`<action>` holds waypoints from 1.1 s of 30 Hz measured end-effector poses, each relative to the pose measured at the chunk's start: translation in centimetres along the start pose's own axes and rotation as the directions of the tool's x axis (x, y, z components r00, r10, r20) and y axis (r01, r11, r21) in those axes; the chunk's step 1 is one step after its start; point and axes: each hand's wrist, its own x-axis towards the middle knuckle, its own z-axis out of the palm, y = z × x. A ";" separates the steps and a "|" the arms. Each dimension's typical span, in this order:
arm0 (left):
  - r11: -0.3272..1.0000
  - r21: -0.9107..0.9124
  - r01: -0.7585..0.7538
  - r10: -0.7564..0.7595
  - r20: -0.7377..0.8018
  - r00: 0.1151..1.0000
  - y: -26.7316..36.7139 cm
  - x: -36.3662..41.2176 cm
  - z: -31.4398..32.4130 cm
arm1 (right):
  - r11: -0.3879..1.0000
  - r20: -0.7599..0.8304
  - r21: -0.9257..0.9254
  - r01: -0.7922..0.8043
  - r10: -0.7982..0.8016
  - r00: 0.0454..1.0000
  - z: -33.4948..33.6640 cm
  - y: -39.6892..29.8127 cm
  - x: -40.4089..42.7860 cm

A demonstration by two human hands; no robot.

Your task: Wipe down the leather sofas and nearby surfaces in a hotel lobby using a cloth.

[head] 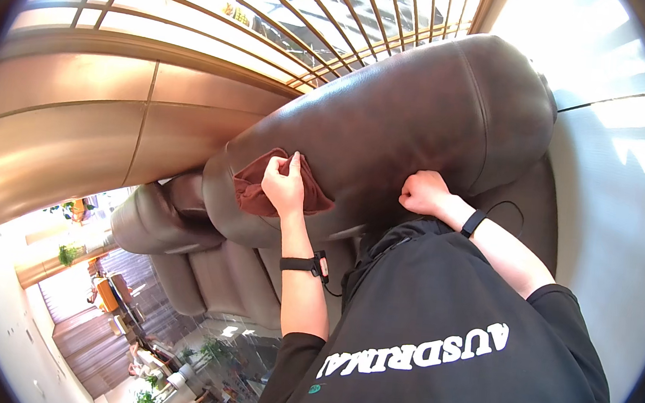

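My left hand grips a reddish-brown cloth, thumb pointing away from me and fingers curled into the fabric. The cloth lies spread against the top cushion of a dark brown leather sofa backrest, near its left end. To the right, my right hand is curled into a fist against the lower edge of the same cushion. Nothing shows in that fist, though its palm side is hidden. A stitched seam crosses the leather beyond it.
A wooden lattice screen and a wood panel wall stand behind the sofa. More brown seats extend to the left. A pale wall rises at the right. A thin black cable loops by my right wrist. Potted plants stand farther off.
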 end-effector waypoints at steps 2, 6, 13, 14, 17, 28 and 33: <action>0.999 0.034 0.002 -0.005 0.087 0.996 0.0 -0.1 -0.1 | 1.000 -0.015 -0.004 -0.001 0.001 1.000 0.1 0.1 0.0; 0.996 0.064 -0.068 0.051 0.234 0.971 0.5 -1.0 -0.7 | 1.000 -0.027 -0.004 0.007 -0.007 1.000 0.2 0.1 0.1; 0.993 -0.014 -0.118 0.113 0.406 0.907 4.7 -1.2 -1.9 | 1.000 -0.022 0.020 -0.001 0.001 1.000 0.0 0.3 0.0; 0.972 -0.079 -0.221 0.235 0.333 0.913 5.6 -0.9 -1.5 | 1.000 -0.033 0.024 0.000 0.001 0.999 0.1 0.3 0.0; 0.935 -0.216 -0.283 0.335 0.268 0.903 7.3 -0.5 0.9 | 1.000 -0.038 0.024 0.006 -0.005 0.999 0.2 0.3 0.0; 0.967 0.159 -0.197 0.183 0.098 0.978 1.6 0.4 0.6 | 0.999 -0.003 0.036 0.034 -0.034 0.999 0.0 0.6 -0.1; 0.977 0.196 -0.088 0.088 0.009 0.996 3.5 0.7 2.2 | 0.999 0.007 -0.012 0.048 -0.048 0.999 0.0 0.5 0.0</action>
